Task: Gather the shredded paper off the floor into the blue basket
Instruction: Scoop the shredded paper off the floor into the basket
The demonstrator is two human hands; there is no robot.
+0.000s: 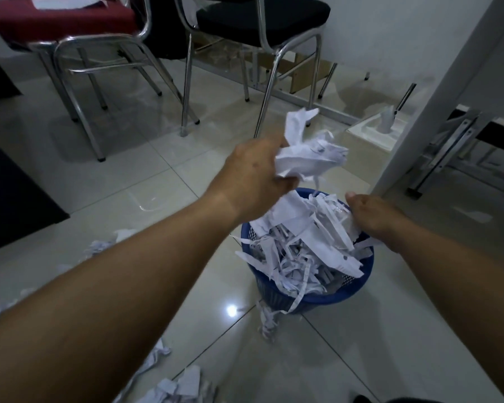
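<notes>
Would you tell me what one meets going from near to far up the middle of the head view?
Torn white paper scraps → blue plastic mesh basket → crumpled white paper wad gripped by the left hand → black-cushioned chrome chair.

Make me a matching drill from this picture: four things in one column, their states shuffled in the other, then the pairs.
1 left hand
2 right hand
3 basket
4 scraps

A heaped full of strips
B loose on the tiles
C grips a crumpled paper wad above the basket
D rests on the strips in the basket

Pairs: 1-C, 2-D, 3-A, 4-B
</notes>
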